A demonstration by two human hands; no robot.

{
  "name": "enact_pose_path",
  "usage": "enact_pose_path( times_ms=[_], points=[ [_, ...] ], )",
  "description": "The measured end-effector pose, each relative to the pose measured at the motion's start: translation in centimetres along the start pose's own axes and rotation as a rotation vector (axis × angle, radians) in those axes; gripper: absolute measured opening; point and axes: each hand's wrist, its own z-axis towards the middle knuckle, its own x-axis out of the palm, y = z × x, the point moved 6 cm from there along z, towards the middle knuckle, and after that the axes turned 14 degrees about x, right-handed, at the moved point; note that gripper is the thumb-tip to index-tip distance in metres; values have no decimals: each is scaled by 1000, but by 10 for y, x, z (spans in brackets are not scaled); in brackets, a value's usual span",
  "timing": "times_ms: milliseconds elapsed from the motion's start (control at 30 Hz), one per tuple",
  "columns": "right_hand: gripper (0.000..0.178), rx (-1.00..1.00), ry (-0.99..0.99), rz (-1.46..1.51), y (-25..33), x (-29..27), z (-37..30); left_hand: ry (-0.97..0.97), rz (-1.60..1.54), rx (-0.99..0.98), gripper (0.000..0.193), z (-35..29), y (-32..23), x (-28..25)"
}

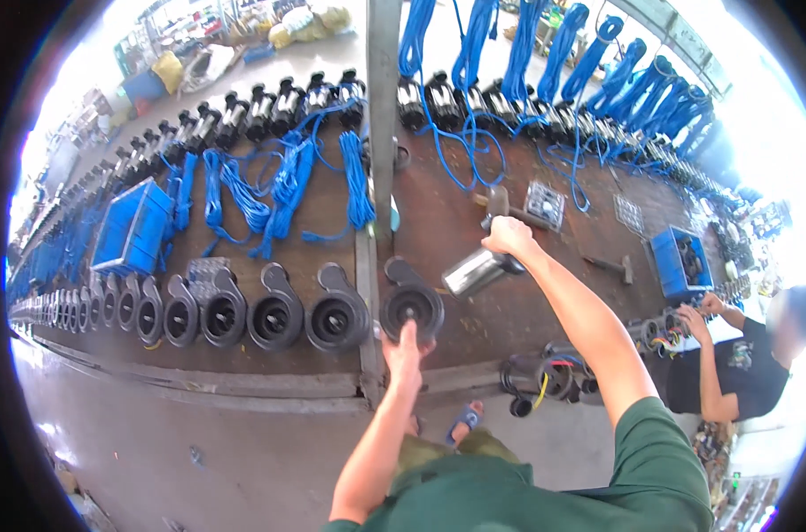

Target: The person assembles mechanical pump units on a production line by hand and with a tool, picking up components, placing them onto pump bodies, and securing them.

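Observation:
My left hand (404, 353) is closed on the near rim of a black round pump housing (411, 309) with a curved outlet neck. The thumb lies over the rim, and a small pin shows in the middle of the housing's hollow. Farther right, my right hand (509, 236) is closed on a silver metal cylinder (474, 273) with black end parts; it is tilted above the bench and slightly blurred. Exactly where the fingers grip it is partly hidden. Just beyond this hand lies a hammer (532, 218). More black pump housings (336, 310) line the bench's front edge leftward.
A metal post (383, 115) rises between the bench halves. Silver-and-black pumps (288, 105) with coiled blue cables (357, 182) stand along the back. Blue crates (130, 226) sit on both sides. Another hammer (609, 267) lies at right, near a co-worker (744, 368).

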Motion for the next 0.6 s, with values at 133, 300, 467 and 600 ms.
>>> enact_pose_path(
  times_ms=[133, 300, 467, 600],
  points=[
    [79, -70, -62, 341, 7, 24, -99, 37, -26, -11, 50, 3, 18, 6],
    [89, -95, -326, 352, 39, 41, -153, -23, -24, -46, 51, -1, 8, 9],
    [74, -259, -386, 435, 14, 26, -108, 13, 5, -67, 53, 3, 9, 5],
    [46, -254, -444, 219, 1, 33, -121, 19, 26, -96, 56, 0, 7, 7]
  ],
)
